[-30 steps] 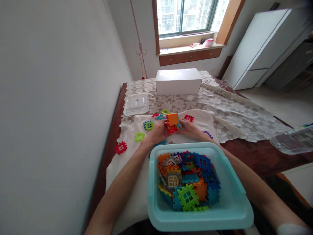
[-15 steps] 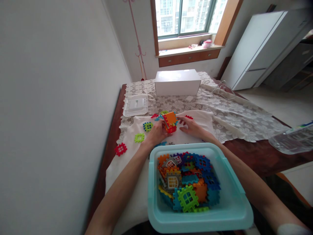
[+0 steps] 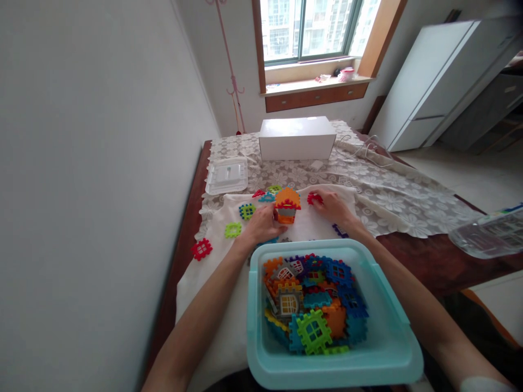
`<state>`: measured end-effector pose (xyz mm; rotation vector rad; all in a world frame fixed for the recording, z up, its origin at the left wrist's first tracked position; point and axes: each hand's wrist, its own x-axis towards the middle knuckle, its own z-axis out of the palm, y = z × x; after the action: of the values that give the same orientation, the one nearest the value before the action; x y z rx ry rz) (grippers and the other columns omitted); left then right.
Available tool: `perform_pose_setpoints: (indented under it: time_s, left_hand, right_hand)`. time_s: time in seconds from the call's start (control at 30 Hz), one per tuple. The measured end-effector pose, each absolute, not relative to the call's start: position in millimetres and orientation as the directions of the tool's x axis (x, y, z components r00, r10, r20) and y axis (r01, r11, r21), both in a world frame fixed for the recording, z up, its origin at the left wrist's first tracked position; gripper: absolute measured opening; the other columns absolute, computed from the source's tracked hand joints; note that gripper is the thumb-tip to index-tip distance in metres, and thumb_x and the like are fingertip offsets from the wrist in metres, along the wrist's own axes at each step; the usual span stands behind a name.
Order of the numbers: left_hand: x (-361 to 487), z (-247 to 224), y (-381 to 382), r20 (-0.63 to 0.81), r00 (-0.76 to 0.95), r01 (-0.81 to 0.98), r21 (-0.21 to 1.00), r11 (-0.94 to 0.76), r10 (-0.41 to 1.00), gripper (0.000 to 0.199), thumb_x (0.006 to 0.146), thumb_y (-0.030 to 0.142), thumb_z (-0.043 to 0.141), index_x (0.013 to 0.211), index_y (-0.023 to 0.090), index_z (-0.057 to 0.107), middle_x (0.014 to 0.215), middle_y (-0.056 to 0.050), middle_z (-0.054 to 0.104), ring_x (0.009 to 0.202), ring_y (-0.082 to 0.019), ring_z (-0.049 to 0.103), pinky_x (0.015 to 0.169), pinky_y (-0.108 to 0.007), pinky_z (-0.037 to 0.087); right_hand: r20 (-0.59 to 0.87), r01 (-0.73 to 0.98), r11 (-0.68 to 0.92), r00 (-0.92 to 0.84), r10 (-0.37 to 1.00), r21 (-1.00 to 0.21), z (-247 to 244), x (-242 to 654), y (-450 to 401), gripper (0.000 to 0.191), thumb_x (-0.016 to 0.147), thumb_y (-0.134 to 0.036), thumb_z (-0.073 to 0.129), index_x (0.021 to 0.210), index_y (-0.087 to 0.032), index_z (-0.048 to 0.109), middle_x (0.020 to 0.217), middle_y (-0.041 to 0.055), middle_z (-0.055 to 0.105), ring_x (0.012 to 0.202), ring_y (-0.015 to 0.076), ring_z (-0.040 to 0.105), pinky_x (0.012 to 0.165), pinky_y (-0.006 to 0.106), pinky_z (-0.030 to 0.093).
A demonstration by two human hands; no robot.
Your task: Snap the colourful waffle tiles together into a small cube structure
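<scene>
Many toothed plastic tiles lie heaped in a teal bin at the bottom centre of the frame. Farther up, left of centre, a red tile and a green tile rest on a white cloth spread over the desk. At mid-frame, the left hand curls against the left side of a small orange-and-red structure, seemingly steadying it between thumb and fingers. Just right of it, the right hand has its fingertips on a red piece; I cannot tell whether they pinch it. The structure looks light and hollow, its walls stiff and rather smooth; its interlocked joints would probably loosen if squeezed hard or twisted, so low on two opposite walls seems the best hold. Beyond, a clear lid lies upper left of centre, and a white box sits at upper centre.
</scene>
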<state>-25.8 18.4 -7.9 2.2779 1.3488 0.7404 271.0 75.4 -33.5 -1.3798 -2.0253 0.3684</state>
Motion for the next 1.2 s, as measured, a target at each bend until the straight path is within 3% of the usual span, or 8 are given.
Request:
perform_pose_setpoints:
  time_s: [0.1,0.27,0.4,0.5,0.7,0.8,1.0,1.2]
  left_hand:
    - [-26,-9,20,0.202,0.38,0.699,0.576,-0.424,0.902,0.029,0.084,0.035,0.086,0.103,0.024,0.068,0.098,-0.008,0.076,0.094,-0.031,0.074,0.091,-0.046,0.061]
    - [-22,-16,20,0.204,0.263,0.741,0.583,-0.333,0.943,0.049,0.075,0.046,0.098,0.104,0.024,0.064,0.103,-0.009,0.074,0.099,-0.032,0.072,0.093,-0.048,0.059]
    - [-17,-19,18,0.257,0.18,0.752,0.586,-0.301,0.949,0.069,0.062,0.048,0.105,0.111,0.024,0.064,0.119,-0.014,0.073,0.116,-0.039,0.071,0.105,-0.058,0.057]
    - [-20,-18,19,0.244,0.258,0.703,0.617,-0.355,0.935,0.075,0.063,0.041,0.104,0.123,0.024,0.064,0.127,-0.015,0.074,0.122,-0.041,0.071,0.11,-0.059,0.055]
    - [-31,-17,21,0.128,0.371,0.583,0.738,-0.339,0.92,0.081,0.079,0.027,0.091,0.15,0.021,0.051,0.115,-0.009,0.079,0.094,-0.03,0.078,0.089,-0.043,0.061]
    - [-28,-17,20,0.097,0.322,0.622,0.729,-0.287,0.942,0.08,0.08,0.026,0.093,0.148,0.023,0.051,0.109,-0.006,0.079,0.09,-0.028,0.077,0.085,-0.04,0.06]
    - [-19,-14,16,0.086,0.18,0.678,0.711,-0.187,0.98,0.079,0.077,0.028,0.099,0.139,0.025,0.05,0.102,-0.006,0.078,0.103,-0.033,0.078,0.092,-0.043,0.059]
    - [-21,-16,17,0.113,0.196,0.626,0.75,-0.214,0.974,0.089,0.075,0.027,0.1,0.146,0.024,0.046,0.104,-0.004,0.076,0.096,-0.029,0.076,0.088,-0.041,0.058]
  right_hand:
    - [0.333,0.598,0.373,-0.182,0.925,-0.71,-31,266,75,0.023,0.099,-0.028,0.064,0.118,-0.025,0.075,0.096,0.0084,0.085,0.09,0.0293,0.079,0.087,0.044,0.062]
    - [0.233,0.332,0.288,-0.196,0.953,-0.899,-34,261,76,0.02,0.094,-0.033,0.069,0.112,-0.026,0.064,0.092,0.0065,0.084,0.085,0.0274,0.08,0.075,0.042,0.064]
    - [0.211,0.378,0.308,-0.277,0.937,-0.873,-35,262,78,0.014,0.092,-0.033,0.071,0.103,-0.025,0.066,0.091,0.0069,0.083,0.08,0.0266,0.078,0.075,0.043,0.064]
    - [0.224,0.455,0.353,-0.313,0.923,-0.817,-34,261,76,0.016,0.089,-0.026,0.073,0.105,-0.026,0.07,0.097,0.0062,0.082,0.083,0.0261,0.077,0.078,0.043,0.063]
    - [0.215,0.472,0.418,-0.425,0.879,-0.776,-30,258,69,0.014,0.089,-0.025,0.07,0.103,-0.026,0.071,0.094,0.0033,0.079,0.08,0.0241,0.072,0.074,0.037,0.057]
    - [0.211,0.456,0.442,-0.473,0.856,-0.772,-30,258,69,0.01,0.094,-0.029,0.067,0.1,-0.026,0.075,0.094,0.0041,0.081,0.081,0.0246,0.073,0.076,0.037,0.057]
    - [0.235,0.528,0.438,-0.409,0.882,-0.728,-26,264,73,0.016,0.094,-0.03,0.069,0.101,-0.026,0.082,0.099,0.0068,0.085,0.084,0.026,0.076,0.082,0.04,0.06]
    - [0.135,0.303,0.391,-0.615,0.777,-0.869,-18,264,68,0.024,0.091,-0.04,0.072,0.107,-0.026,0.084,0.107,0.0067,0.087,0.095,0.0283,0.08,0.087,0.041,0.064]
